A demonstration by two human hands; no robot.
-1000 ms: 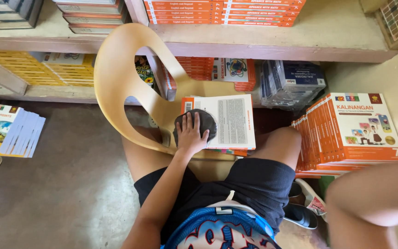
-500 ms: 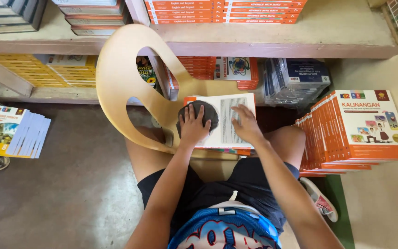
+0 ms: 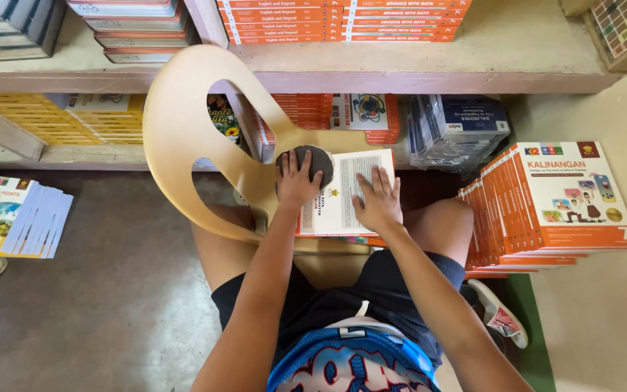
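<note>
An open book with white printed pages lies on the seat of a tan plastic chair in front of me. My left hand presses a dark round pad at the book's upper left corner. My right hand lies flat, fingers spread, on the book's right page. My bare knees show on either side of the chair seat.
Wooden shelves hold orange book stacks above and yellow books at lower left. A fanned stack of orange books stands at right. A smaller book pile lies on the floor at left. A shoe is at lower right.
A second ago my right arm was off the book at lower right; it swung in and my right hand now rests flat on the page. My left hand stays on the pad.
</note>
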